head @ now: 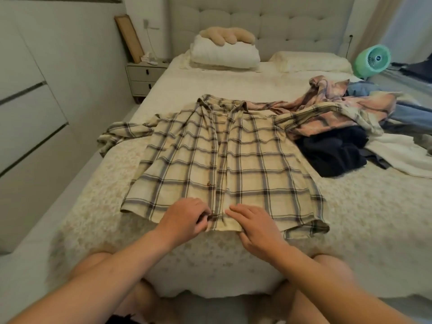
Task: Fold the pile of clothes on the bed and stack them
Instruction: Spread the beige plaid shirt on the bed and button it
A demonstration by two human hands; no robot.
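A cream plaid button shirt (233,160) lies spread front-up on the bed (350,218), collar toward the headboard. Its left sleeve trails off to the left. My left hand (184,218) pinches the button placket at the shirt's bottom hem. My right hand (254,225) holds the other hem edge, thumb tucked under the cloth and fingers laid on top. To the right sits the unfolded pile: a pink plaid shirt (339,108), a dark navy garment (334,150), blue jeans (411,113) and a white piece (402,157).
Pillows (224,54) and a plush cushion lie by the headboard. A green fan (374,61) stands at the bed's right side. A nightstand (145,76) sits at the far left, and white wardrobe doors (28,113) line the left wall.
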